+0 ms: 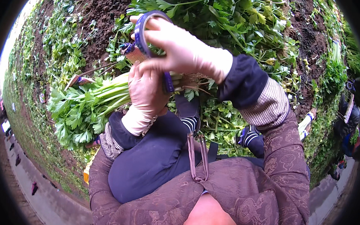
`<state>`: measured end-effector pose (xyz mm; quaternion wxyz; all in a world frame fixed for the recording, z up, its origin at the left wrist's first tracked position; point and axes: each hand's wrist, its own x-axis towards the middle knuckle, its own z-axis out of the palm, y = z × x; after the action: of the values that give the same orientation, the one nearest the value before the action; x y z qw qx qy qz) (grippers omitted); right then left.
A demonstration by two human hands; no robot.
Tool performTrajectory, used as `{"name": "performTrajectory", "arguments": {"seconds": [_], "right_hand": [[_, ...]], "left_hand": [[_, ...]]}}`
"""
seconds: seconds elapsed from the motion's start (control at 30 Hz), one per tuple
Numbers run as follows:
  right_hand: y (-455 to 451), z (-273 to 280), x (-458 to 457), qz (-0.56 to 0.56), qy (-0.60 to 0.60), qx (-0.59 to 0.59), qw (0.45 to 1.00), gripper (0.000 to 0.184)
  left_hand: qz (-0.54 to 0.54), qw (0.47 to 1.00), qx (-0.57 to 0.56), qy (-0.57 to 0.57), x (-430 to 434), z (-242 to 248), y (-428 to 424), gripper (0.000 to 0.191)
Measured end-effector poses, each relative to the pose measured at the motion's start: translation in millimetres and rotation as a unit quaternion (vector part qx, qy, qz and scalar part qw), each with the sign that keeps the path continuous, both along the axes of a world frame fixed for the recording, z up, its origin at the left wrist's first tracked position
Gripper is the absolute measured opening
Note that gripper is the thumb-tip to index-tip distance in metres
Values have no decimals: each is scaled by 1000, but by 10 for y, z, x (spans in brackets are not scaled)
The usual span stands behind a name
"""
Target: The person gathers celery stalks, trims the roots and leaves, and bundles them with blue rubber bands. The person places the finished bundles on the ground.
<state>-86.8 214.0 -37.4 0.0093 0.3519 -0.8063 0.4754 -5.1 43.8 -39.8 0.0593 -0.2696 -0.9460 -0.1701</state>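
Observation:
In a thin pale glove, my left hand (149, 88) grips a bunch of celery (111, 90) by its stalks above my bent knee. The leaves fan out to the left, and the pale root ends point right. A band of purple tape (168, 81) lies across the stalks beside this hand. My right hand (180, 41), also gloved, has its fingers through a roll of purple tape (139, 32) and is held just above the left hand. Close under the roll is a tan, textured piece (135, 54) with a purple end; what it is stays unclear.
A large heap of celery (232, 21) lies ahead on dark soil (102, 18). Taped celery bundles (305, 125) lie at the right. Left of my hands is a small object with a wooden-looking part (73, 81). Leaf scraps (219, 117) surround my shoes. A concrete strip (43, 197) runs behind me.

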Motion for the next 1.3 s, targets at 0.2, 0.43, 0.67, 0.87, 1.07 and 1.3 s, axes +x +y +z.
{"name": "performTrajectory", "arguments": {"seconds": [0.2,0.43,0.67,0.87,1.07,1.3], "right_hand": [[-38,-1153,-22,-54,-478,-107,870,41],[-239,-816,1251,-152,-602,-310,720,41],[71,253,1381,34,-727,-260,634,47],[151,496,466,113,-109,-39,987,69],[22,-292,-67,-44,-193,-194,961,42],[18,-927,412,9,-696,-240,677,32]], "left_hand": [[-24,999,43,3,-15,-56,-4,71],[-24,998,58,-12,33,-1,-18,74],[-4,999,-39,-25,33,61,17,71],[63,901,272,-331,110,324,-11,82],[26,959,45,-278,95,396,-143,92],[-28,957,8,-289,-4,496,-79,97]]}}
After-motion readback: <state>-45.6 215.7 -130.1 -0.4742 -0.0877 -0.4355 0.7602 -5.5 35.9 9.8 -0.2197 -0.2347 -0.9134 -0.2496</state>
